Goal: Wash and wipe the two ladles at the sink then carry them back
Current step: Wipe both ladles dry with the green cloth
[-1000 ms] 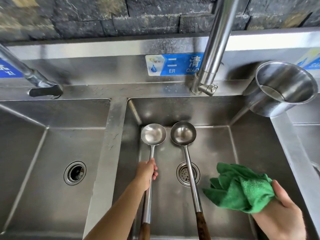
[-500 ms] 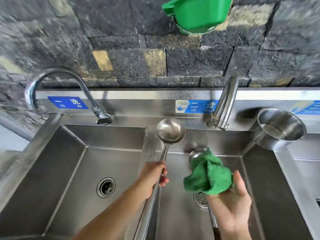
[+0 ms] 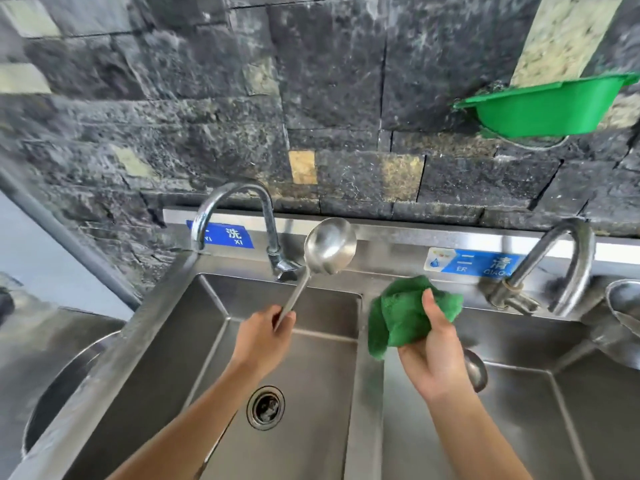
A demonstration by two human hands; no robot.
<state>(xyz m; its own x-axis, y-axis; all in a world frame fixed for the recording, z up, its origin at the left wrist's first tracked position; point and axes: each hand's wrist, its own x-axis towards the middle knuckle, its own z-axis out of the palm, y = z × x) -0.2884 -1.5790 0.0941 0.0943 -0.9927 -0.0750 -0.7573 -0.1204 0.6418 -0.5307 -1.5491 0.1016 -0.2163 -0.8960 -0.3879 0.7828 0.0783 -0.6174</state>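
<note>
Left grip curls round the ladle handle, bowl up beside the left tap. Right grip clutches the green cloth.

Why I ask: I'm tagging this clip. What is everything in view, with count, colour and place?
ladles: two, steel; raised ladle over the left basin, second ladle in the right basin, mostly hidden
cloth: one, green; bunched in the right hand
sink: one, steel; two basins seen, drain in the left
faucets: two, steel; left faucet and right faucet, one behind each basin
labels: two, blue; on the backsplash
tub: one, green; on the stone wall, upper right
pot: one, steel; right edge
hands: two; left hand grips the raised ladle's handle, right hand holds the cloth
</note>
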